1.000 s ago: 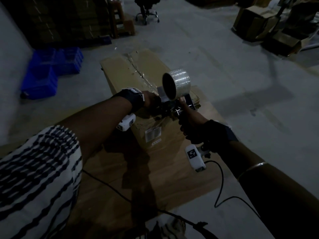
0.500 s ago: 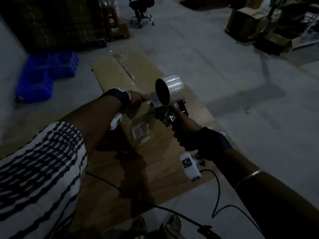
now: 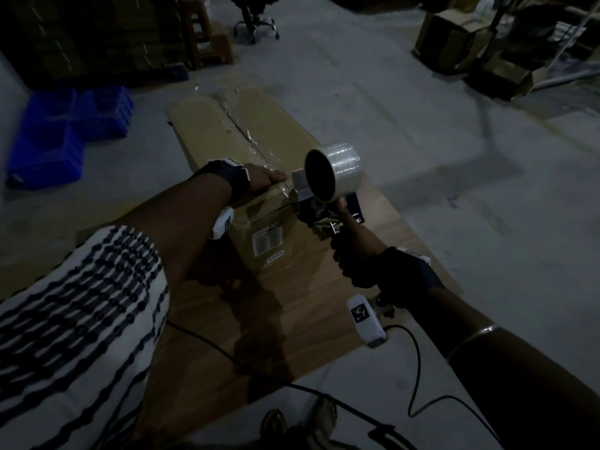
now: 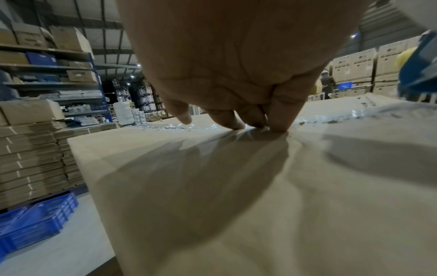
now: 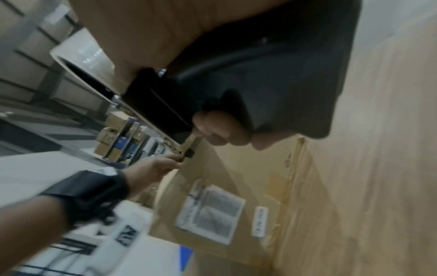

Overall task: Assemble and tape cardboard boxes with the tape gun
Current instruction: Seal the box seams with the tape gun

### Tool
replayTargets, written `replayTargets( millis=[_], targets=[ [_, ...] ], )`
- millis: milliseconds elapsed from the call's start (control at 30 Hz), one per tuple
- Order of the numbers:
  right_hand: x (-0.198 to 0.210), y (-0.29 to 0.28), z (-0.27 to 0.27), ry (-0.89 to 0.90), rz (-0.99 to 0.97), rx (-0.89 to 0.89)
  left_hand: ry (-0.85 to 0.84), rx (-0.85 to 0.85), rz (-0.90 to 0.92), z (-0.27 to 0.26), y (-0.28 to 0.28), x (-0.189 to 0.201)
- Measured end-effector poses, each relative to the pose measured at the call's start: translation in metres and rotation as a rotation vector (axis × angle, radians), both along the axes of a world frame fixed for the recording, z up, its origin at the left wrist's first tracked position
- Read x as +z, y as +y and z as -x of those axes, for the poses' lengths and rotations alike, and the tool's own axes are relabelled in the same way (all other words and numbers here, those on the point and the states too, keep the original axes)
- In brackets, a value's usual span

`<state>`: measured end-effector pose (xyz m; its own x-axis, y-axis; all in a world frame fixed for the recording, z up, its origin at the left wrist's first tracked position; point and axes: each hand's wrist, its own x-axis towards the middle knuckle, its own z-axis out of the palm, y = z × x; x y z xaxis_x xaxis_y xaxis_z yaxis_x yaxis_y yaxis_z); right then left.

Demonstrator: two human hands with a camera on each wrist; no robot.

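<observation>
Only the left wrist view shows it — left hand (image 4: 236,65) fingertips (image 4: 279,125) pressing the box (image 4: 212,186).

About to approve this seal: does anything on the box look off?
Yes. The clear tape along the top seam of the cardboard box looks crinkled and bunched, not flat. The left hand presses the top beside it; the right hand grips the tape gun.

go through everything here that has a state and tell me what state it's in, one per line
Box: closed, top seam taped.
Tape gun: at the box's near edge, roll loaded.
Left hand: fingertips pressing the box top.
Right hand: gripping the tape gun handle.
Blue crates: on the floor, contents not visible.
</observation>
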<state>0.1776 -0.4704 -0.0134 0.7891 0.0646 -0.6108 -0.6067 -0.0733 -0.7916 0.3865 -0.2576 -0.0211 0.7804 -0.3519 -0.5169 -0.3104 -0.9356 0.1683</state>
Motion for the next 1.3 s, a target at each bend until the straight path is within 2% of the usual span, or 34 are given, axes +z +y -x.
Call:
replayTargets(
  millis=[133,233,300,400,600,733,900,1067,1300],
  targets=[
    [-0.009,0.003,-0.002,-0.02,0.005,-0.015,0.087,0.012,0.022,-0.018,0.006,-0.02],
    [-0.011,0.001,-0.002,-0.029,-0.002,-0.01,-0.007,-0.023,-0.063,0.009,-0.007,0.005],
    [-0.009,0.001,-0.002,-0.04,0.0,-0.004,-0.101,-0.108,-0.132,0.024,-0.014,0.019],
    [-0.01,-0.002,-0.007,-0.077,0.002,-0.01,-0.148,-0.202,-0.109,0.036,-0.023,0.03],
    [-0.016,-0.018,-0.015,-0.038,-0.074,-0.006,-0.077,-0.087,-0.078,0.049,-0.032,0.02],
    [-0.023,-0.018,-0.01,-0.083,-0.121,-0.007,-0.046,-0.053,-0.095,0.051,-0.036,0.021],
    [-0.03,-0.021,-0.002,-0.11,-0.163,-0.02,-0.07,-0.059,-0.103,0.047,-0.034,0.014],
    [-0.044,-0.03,0.01,-0.104,-0.127,-0.002,-0.067,-0.147,-0.073,0.044,-0.029,0.007],
    [-0.043,-0.03,0.017,-0.117,-0.138,-0.022,-0.128,-0.186,-0.074,0.045,-0.025,0.004]
  ],
)
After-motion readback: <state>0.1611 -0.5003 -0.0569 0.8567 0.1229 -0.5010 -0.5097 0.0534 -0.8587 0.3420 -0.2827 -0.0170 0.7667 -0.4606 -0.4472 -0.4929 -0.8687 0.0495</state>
